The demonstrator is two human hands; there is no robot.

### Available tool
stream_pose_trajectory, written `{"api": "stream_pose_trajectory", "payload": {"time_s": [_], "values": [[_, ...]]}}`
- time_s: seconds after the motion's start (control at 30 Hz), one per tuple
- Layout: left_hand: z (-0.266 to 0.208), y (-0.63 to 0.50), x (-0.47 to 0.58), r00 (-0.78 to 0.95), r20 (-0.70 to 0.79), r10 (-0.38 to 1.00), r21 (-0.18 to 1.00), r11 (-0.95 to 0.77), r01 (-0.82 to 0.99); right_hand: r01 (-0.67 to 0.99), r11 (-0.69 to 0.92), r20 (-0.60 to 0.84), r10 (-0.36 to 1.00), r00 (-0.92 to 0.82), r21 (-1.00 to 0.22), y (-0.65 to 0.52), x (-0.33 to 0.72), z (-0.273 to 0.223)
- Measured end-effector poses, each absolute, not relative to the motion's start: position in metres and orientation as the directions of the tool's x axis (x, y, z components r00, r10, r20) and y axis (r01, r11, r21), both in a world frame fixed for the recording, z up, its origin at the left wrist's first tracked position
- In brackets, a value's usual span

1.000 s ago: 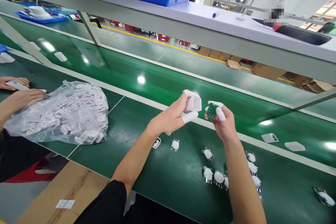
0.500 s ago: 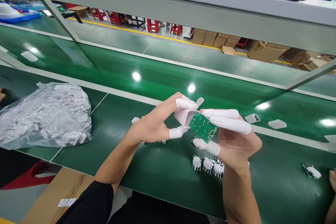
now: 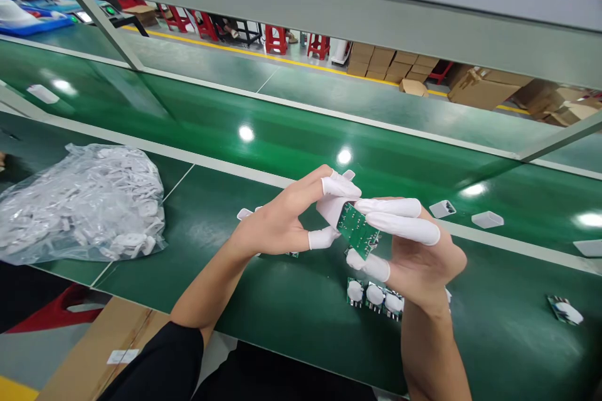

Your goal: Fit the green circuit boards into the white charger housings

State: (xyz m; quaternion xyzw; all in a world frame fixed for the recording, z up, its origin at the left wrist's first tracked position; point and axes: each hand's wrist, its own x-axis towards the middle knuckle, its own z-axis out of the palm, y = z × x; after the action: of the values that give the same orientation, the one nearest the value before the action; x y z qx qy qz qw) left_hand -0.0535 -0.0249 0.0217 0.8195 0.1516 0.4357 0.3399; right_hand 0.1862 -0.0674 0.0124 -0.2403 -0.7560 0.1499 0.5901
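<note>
Between the white-cotted fingers of my left hand point(image 3: 286, 216) is a white plastic housing point(image 3: 330, 208), its open end turned to the right. My right hand point(image 3: 409, 238), also in white finger cots, pinches a green circuit board point(image 3: 358, 230) by its edges. One end of the board sits inside the housing's mouth; the solder side faces me. Below the right hand, several circuit boards with round white tops point(image 3: 375, 294) stand in a row on the green bench. Another board is partly hidden behind my right thumb.
A clear bag of small white parts point(image 3: 89, 203) lies on the left. White housings point(image 3: 488, 220) rest on the conveyor's edge at right. A lone circuit board point(image 3: 564, 310) lies far right. A shelf beam point(image 3: 301, 3) crosses above the conveyor.
My right hand has moved slightly left, and the circuit board has gone further into the housing. The loose housings on the belt have shifted left. The view has tilted down a little.
</note>
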Motion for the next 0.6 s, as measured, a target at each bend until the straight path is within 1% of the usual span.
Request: {"api": "stream_pose_trajectory", "payload": {"time_s": [0.23, 0.4, 0.47, 0.53, 0.6], "values": [[0.0219, -0.0251, -0.0545, 0.568, 0.627, 0.533, 0.657, -0.753, -0.019, 0.204, 0.829, 0.81, 0.556, -0.188, -0.521, -0.0694, 0.1881, 0.0113], [0.0201, -0.025, -0.0542, 0.577, 0.631, 0.518, 0.65, -0.759, -0.03, 0.236, 0.824, 0.799, 0.561, -0.217, -0.515, -0.0688, 0.1899, 0.0125], [0.0186, -0.0251, -0.0536, 0.578, 0.632, 0.516, 0.652, -0.758, -0.035, 0.273, 0.816, 0.789, 0.569, -0.23, -0.509, -0.0686, 0.1885, 0.0146], [0.0173, -0.026, -0.0529, 0.586, 0.607, 0.537, 0.684, -0.728, -0.041, 0.345, 0.799, 0.777, 0.582, -0.239, -0.492, -0.0683, 0.186, 0.0162], [0.0169, -0.0276, -0.0521, 0.595, 0.549, 0.586, 0.75, -0.661, -0.041, 0.409, 0.786, 0.778, 0.582, -0.235, -0.465, -0.0676, 0.1838, 0.0163]]}}
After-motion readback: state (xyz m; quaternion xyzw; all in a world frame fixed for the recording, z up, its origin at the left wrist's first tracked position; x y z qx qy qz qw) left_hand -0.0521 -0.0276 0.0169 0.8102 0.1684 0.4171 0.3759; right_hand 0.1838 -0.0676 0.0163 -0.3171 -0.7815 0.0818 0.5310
